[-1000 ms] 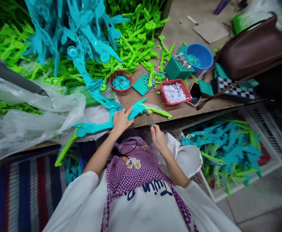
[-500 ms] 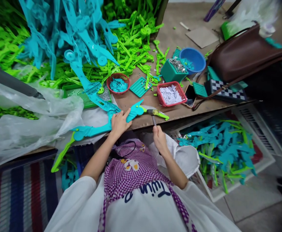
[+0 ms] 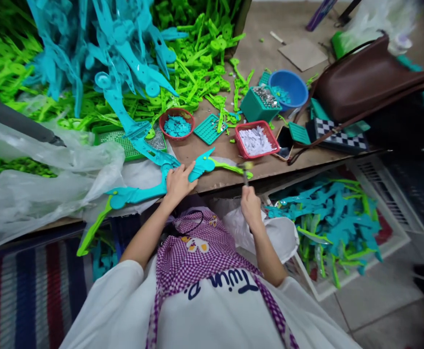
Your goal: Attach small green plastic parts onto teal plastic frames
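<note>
My left hand (image 3: 178,186) lies over a turquoise plastic piece (image 3: 142,193) at the table's front edge, its fingers bent across it and pressing it down. Jointed to this piece are bright green arms: one (image 3: 95,225) hangs off the left end over the edge, another (image 3: 228,166) points right along the table. In my right hand (image 3: 251,206) is the handle of a small hammer (image 3: 246,175), fingers closed round it. The hammer's head is smeared by motion, over the tip of the right green arm. Whether it touches the arm I cannot tell.
Turquoise pieces (image 3: 124,43) and green parts (image 3: 197,72) are heaped behind. Near them stand a red basket (image 3: 164,132), a red tray (image 3: 255,155), a green box (image 3: 255,110) and a blue bowl (image 3: 301,89). A brown bag (image 3: 364,82) lies right; a white crate (image 3: 317,293) holds finished-looking pieces below.
My right hand and the hammer have moved right, from the middle of the green arm to its tip. My left hand and the turquoise piece keep their place.
</note>
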